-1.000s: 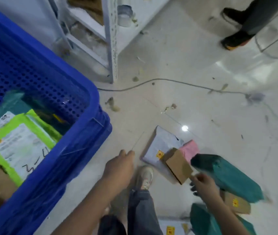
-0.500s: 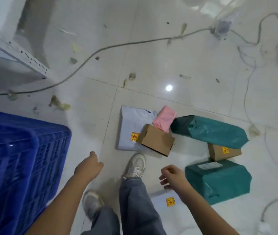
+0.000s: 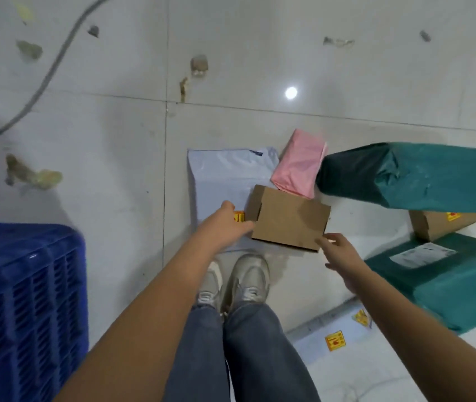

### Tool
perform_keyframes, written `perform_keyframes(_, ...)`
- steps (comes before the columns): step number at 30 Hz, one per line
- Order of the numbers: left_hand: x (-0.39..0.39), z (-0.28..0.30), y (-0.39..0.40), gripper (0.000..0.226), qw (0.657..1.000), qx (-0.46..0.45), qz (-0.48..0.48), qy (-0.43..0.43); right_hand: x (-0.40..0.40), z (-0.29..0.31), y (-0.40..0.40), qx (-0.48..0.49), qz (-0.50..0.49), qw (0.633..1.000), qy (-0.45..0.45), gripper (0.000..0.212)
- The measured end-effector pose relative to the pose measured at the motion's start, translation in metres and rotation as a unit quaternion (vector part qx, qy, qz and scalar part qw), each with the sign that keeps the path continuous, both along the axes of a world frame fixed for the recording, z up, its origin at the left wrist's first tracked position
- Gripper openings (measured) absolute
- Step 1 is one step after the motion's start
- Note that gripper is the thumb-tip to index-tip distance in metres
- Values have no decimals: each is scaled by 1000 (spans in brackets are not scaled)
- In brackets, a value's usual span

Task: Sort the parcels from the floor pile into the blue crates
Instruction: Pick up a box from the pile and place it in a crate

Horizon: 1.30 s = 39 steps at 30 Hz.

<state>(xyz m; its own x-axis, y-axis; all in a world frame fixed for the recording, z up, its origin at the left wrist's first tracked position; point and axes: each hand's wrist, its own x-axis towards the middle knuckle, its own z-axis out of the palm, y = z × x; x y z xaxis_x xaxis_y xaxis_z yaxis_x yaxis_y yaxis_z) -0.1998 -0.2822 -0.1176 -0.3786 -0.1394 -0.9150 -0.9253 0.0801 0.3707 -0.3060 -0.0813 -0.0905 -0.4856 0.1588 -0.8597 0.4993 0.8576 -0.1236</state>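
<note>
The blue perforated plastic crate (image 3: pixel 25 309) stands at the person's left, well apart from the pile on the pale tiled floor (image 3: pixel 115 140). A long dark-green plastic-wrapped parcel (image 3: pixel 413 175) lies to the right, its end just beside a pink plastic-wrapped packet (image 3: pixel 297 162). A flat pale-lilac mailer bag (image 3: pixel 222 181) lies under the small plain brown cardboard box (image 3: pixel 289 221), which also rests against the pink packet.

The left hand (image 3: pixel 225 224) reaches the box's left edge and the right hand (image 3: pixel 338 250) nears its lower right corner; the fingers of both are spread apart and clamp nothing yet (contact on the left looks likely but cannot be confirmed).

The risks, as I judge them: a grip by the corners alone could let the box tip or slip, lifting it may drag the slick mailer along, and the pink packet may slide once its support goes.
</note>
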Motion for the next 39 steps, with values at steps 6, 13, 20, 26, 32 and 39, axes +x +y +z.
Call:
perform_keyframes(6,-13,-79,35,69,995,33,92,20,-21,-69,4,-22,9,1000,10,33)
perform_keyframes(13,-10,-85,75,60,994,11,99,53,-10,-63,11,39,105,992,51,40)
perform_keyframes(20,0,15,94,53,971,-156,165,70,26,21,-37,22,116,992,47,39)
perform_keyframes(26,13,107,85,58,904,-410,36,118,47,101,-75,-196,-196,960,-40,39)
perform_keyframes(32,21,166,88,68,891,-421,-35,167,46,137,-71,-256,-217,940,-69,45)
perform_keyframes(39,47,188,60,74,922,-267,225,170,29,165,-54,-265,-245,926,-107,40)
